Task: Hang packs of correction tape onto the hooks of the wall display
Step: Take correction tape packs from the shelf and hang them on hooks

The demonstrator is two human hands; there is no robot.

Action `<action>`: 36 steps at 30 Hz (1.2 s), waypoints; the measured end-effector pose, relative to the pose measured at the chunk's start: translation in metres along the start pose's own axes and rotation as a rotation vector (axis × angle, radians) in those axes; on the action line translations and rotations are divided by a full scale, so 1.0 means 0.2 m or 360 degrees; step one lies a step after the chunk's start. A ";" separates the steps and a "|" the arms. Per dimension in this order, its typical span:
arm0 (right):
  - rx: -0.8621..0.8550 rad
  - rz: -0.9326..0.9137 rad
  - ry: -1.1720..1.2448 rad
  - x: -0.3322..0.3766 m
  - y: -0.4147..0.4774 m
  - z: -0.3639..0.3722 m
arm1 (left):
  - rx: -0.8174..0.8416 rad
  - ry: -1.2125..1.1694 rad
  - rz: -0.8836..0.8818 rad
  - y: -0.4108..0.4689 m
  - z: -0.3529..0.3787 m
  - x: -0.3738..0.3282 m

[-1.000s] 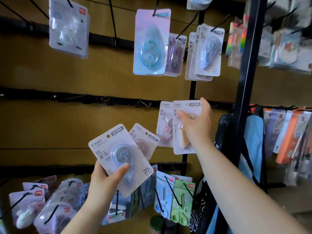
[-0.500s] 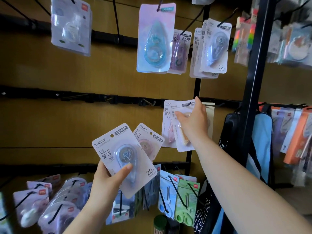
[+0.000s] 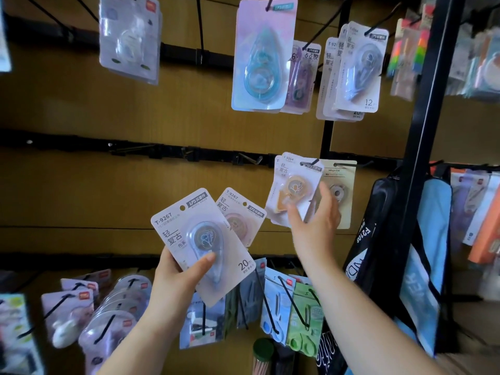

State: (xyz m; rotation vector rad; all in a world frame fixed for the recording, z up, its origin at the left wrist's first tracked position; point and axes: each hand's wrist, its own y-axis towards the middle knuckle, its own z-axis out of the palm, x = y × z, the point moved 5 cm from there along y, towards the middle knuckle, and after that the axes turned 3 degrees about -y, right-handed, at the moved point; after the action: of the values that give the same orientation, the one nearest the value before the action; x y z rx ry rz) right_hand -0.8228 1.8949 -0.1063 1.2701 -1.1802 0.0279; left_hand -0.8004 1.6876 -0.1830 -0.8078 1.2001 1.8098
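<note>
Two packs (image 3: 205,247) to go, gripped by your left hand (image 3: 176,278); orange pack (image 3: 293,189) at 1 o'clock looks hooked, right hand (image 3: 316,223) fingers spread, empty.

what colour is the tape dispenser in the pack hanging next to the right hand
Translucent orange, on the dispenser; head view shows it best.

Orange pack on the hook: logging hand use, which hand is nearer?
Right. Right hand just below the orange pack; left hand lower left, gripping the T-9267 pack.
</note>
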 end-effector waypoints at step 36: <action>0.0512 0.0337 0.0649 0.04 -0.23 0.03 | -0.0158 -0.0113 -0.0158 -0.04 0.00 -0.06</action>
State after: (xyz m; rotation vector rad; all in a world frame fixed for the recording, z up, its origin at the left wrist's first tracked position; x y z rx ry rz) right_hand -0.7960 1.8685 -0.1337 1.3311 -0.9706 0.6265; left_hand -0.7876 1.6861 -0.1753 -0.8373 1.0141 1.8123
